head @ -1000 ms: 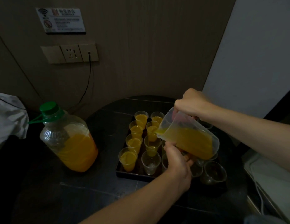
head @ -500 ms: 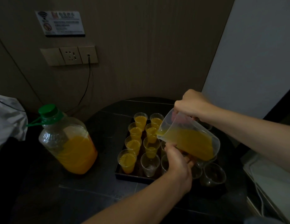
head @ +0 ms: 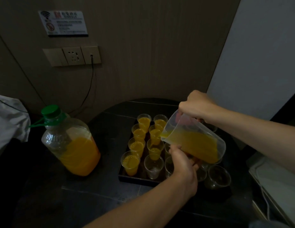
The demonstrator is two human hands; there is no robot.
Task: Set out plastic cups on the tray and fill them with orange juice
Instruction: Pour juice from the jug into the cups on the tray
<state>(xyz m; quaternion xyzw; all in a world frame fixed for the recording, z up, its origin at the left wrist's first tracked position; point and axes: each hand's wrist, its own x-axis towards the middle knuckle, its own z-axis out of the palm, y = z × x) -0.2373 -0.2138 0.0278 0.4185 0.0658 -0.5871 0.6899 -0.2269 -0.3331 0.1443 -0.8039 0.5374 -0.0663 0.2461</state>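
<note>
A dark tray [head: 135, 178] on the black table holds several clear plastic cups. Those in its two left columns hold orange juice [head: 130, 162], apart from one empty cup [head: 153, 166] at the front. More empty cups [head: 219, 176] stand at the front right. My right hand [head: 198, 106] grips the handle of a clear measuring jug [head: 195, 142], tilted left with juice at its spout over a partly filled cup [head: 154, 148]. My left hand [head: 183, 163] supports the jug from underneath, fingers curled against its side.
A large clear bottle [head: 72, 143] with a green cap, half full of juice, stands left of the tray. A wall socket [head: 72, 55] with a black cable hangs behind it. White cloth [head: 8, 122] lies at the far left, a white appliance [head: 278, 183] at the right.
The jug stays tilted over the second column, its spout dipping slightly lower. Both hands keep their hold. The view shifts only a little.
</note>
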